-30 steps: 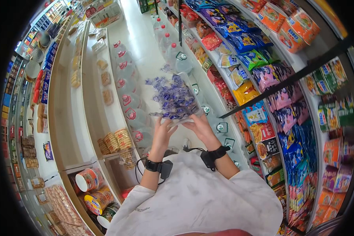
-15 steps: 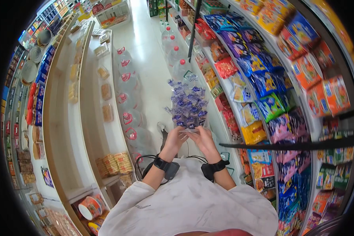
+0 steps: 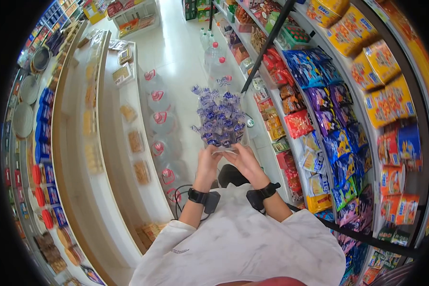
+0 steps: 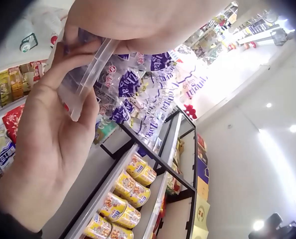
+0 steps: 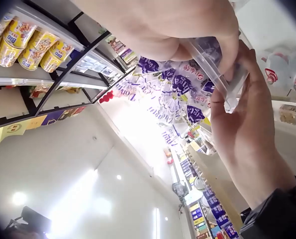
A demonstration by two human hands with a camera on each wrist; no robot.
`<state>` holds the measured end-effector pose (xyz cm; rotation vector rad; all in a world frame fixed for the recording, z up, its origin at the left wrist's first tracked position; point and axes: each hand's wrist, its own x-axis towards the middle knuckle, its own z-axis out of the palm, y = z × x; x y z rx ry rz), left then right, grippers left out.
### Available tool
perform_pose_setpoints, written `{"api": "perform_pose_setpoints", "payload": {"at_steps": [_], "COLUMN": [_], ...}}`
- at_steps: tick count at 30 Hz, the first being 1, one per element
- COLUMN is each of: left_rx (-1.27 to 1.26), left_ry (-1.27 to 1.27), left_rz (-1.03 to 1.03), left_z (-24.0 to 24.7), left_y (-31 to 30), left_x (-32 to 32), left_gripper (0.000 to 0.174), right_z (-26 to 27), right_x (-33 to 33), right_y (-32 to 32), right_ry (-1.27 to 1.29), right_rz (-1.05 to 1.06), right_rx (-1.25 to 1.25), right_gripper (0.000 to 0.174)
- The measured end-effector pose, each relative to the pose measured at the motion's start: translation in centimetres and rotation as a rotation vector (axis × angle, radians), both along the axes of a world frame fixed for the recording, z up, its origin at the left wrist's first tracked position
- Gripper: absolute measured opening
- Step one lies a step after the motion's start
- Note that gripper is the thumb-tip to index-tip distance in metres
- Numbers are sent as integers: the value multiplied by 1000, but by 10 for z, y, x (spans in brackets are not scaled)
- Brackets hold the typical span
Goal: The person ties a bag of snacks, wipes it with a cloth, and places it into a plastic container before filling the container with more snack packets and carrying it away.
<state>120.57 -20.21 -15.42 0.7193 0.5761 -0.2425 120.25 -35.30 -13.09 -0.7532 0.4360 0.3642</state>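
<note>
Out in front of the body, my left hand (image 3: 207, 164) and right hand (image 3: 243, 162) hold the near end of a clear plastic container (image 4: 94, 77). Thumbs lie at its rim, with fingers curled beneath, as both wrist views show. Heaped inside are many small snacks in clear wrappers with purple print (image 3: 220, 117), rising above the rim. From the left wrist camera, the right hand's thumb presses against the container's edge. The right wrist view shows the left hand gripping that same end from the other side. The container's base is mostly hidden by the hands and snacks.
Large water bottles (image 3: 159, 118) line the left side of the aisle floor (image 3: 181, 71). A wooden shelf (image 3: 121, 102) with packaged foods runs beside them. On the right, racks carry snack bags (image 3: 341, 148) and instant noodles (image 3: 391, 102). A dark bar (image 3: 271, 43) slants at the rack.
The container has turned from a slant to nearly straight ahead, still held by both hands. Bottles and shelves have slid down the view as the body advanced along the aisle.
</note>
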Motion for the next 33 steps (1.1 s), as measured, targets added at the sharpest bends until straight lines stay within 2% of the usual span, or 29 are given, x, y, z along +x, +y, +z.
{"api": "perform_pose_setpoints", "payload": {"at_steps": [3,6,7,11,14,15,18,19,22,23,27,30,33], "left_rx": [67,129,127,198,218,206,245,245,241,228,187,51,25], "left_ry": [30,68,-3,-22,23,-6,-17,-22,35,44,85,-6,-24], "left_rz": [-43,-71,-109,-163,-297,-328,-399,-448,-502,-514,-580,-754,-895], "left_z": [-13,-32,-37,-52,-39,-37,-29,-29,-30,-32,-63,-107,-106], "left_y": [11,24,32,40,45,44,33,29,16,13,13,30,41], "left_x": [69,142,167,290,393,425,511,535,602,622,697,761,828], "left_gripper": [9,10,11,11,10,12,22,31,37,43,42,45,47], "right_z": [-22,-45,-59,-83,-99,-85,-77,-82,-88,-89,-109,-136,-140], "right_x": [66,139,168,288,376,403,481,505,562,579,642,685,731], "right_y": [11,18,22,25,26,26,16,15,6,4,7,22,43], "right_ry": [116,271,271,284,273,310,347,325,317,301,462,331,236], "right_rz": [-60,-71,-53,-81,-159,-229,-295,-314,-338,-316,-470,-564,-688], "right_rx": [127,270,321,451,568,581,649,684,681,752,794,802,1004], "right_gripper": [14,14,15,14,17,23,31,39,43,47,48,49,52]}}
